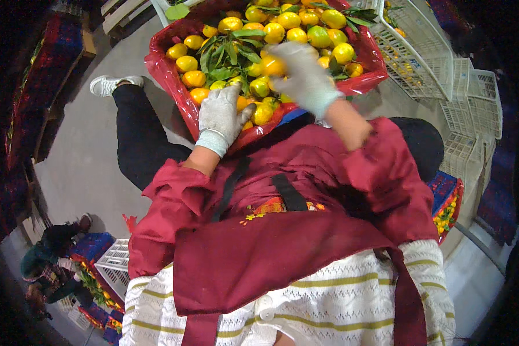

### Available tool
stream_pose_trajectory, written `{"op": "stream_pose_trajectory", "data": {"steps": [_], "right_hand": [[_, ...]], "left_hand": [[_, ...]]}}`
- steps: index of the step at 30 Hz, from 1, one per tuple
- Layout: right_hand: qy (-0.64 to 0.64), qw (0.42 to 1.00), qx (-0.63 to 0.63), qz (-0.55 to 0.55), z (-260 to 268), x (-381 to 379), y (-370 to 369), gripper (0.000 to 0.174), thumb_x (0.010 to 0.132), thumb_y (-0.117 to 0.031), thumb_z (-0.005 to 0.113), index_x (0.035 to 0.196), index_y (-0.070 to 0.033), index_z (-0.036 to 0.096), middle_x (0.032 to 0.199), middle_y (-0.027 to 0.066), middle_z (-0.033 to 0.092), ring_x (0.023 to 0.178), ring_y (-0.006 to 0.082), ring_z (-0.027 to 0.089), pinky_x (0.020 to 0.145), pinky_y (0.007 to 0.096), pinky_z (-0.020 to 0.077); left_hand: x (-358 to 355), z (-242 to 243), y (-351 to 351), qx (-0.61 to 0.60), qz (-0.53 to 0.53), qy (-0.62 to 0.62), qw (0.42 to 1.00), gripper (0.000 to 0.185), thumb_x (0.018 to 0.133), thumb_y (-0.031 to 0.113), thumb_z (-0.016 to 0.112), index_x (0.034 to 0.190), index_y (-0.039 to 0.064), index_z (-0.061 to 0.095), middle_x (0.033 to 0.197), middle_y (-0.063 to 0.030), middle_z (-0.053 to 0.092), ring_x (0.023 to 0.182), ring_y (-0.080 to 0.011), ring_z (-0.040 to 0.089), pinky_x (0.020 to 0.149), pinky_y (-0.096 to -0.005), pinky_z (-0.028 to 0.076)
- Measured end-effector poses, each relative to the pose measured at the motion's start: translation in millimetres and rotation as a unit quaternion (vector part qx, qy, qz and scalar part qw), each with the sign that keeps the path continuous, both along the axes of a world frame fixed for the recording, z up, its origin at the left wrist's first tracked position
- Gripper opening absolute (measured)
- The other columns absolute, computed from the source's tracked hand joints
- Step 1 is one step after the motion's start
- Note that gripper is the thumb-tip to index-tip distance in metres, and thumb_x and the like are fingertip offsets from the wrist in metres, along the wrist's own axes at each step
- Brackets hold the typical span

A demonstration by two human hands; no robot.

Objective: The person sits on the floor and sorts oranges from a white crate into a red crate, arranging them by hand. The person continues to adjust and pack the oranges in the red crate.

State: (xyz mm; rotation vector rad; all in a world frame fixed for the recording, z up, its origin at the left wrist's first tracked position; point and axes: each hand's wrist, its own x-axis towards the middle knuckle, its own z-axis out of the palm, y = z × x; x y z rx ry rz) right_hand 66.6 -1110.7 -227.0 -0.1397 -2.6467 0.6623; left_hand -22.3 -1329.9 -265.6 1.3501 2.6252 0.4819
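A crate lined with red plastic film point(173, 93) stands before me, heaped with yellow-orange and greenish mandarins point(274, 32), some with green leaves point(231, 54). Both my hands wear pale knit work gloves. My left hand point(222, 112) rests on the fruit at the near left side of the crate, its thumb spread from its fingers; whether it grips a mandarin is hidden. Over the middle of the heap, my right hand point(300, 73) is blurred by motion. Between its thumb and fingers is an orange mandarin point(273, 65), also blurred.
White slatted plastic crates point(415, 56) stand at the right, one with mandarins inside. Another fruit-filled crate point(447, 212) is behind me on the right. At the lower left, a person point(47, 264) sits by more crates. A wooden pallet point(123, 13) lies at the top left.
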Motion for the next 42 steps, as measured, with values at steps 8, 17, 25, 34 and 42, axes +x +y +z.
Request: {"op": "stream_pose_trajectory", "data": {"steps": [8,17,25,34,42], "right_hand": [[-0.351,0.918,-0.068,0.174,-28.3,-41.0,-20.8,0.052,0.086,-0.024,0.069,0.136,-0.010,0.068,0.129,0.0217,0.069,0.120,0.0390,0.066,0.105,0.0471,0.0519],[-0.247,0.941,-0.232,0.017,-58.1,-18.0,-29.1,0.059,0.090,-0.015,0.071,0.145,-0.003,0.055,0.127,0.0235,0.070,0.119,0.0393,0.068,0.101,0.0438,0.0550],[-0.191,0.915,-0.337,0.116,-81.8,-10.1,22.4,0.057,0.086,-0.016,0.068,0.141,-0.006,0.057,0.118,0.0232,0.073,0.110,0.0377,0.072,0.097,0.0423,0.0565],[-0.397,0.893,0.075,-0.198,13.0,47.8,46.1,0.059,0.084,-0.046,0.079,0.125,-0.008,0.063,0.121,0.0189,0.070,0.113,0.0404,0.070,0.096,0.0518,0.0560],[-0.134,0.948,-0.238,-0.166,28.0,40.8,72.0,0.049,0.096,-0.043,0.072,0.124,-0.003,0.070,0.108,0.0180,0.076,0.101,0.0235,0.074,0.088,0.0378,0.0572]], "left_hand": [[1.8,-5.5,-2.2,0.001,0.022,-0.003,1.000,0.082,0.085,0.034,0.081,0.149,-0.004,0.046,0.116,-0.0218,0.068,0.109,-0.0394,0.063,0.095,-0.0494,0.052],[2.1,2.0,6.8,-0.079,0.002,-0.004,0.997,0.074,0.088,0.038,0.076,0.148,0.004,0.050,0.125,-0.0174,0.065,0.116,-0.0343,0.062,0.099,-0.0468,0.051],[-2.1,-12.3,16.3,0.075,-0.188,-0.017,0.979,0.075,0.091,0.036,0.071,0.152,0.001,0.045,0.155,-0.0253,0.046,0.143,-0.0447,0.045,0.121,-0.0503,0.037],[6.4,-3.7,25.7,0.050,-0.107,-0.026,0.993,0.064,0.085,0.048,0.077,0.134,0.010,0.061,0.131,-0.0143,0.059,0.125,-0.0365,0.055,0.108,-0.0468,0.047],[0.4,-18.3,29.6,0.078,-0.056,-0.032,0.995,0.042,0.093,0.029,0.069,0.130,0.012,0.065,0.120,-0.0158,0.066,0.115,-0.0403,0.059,0.101,-0.0492,0.050]]}}
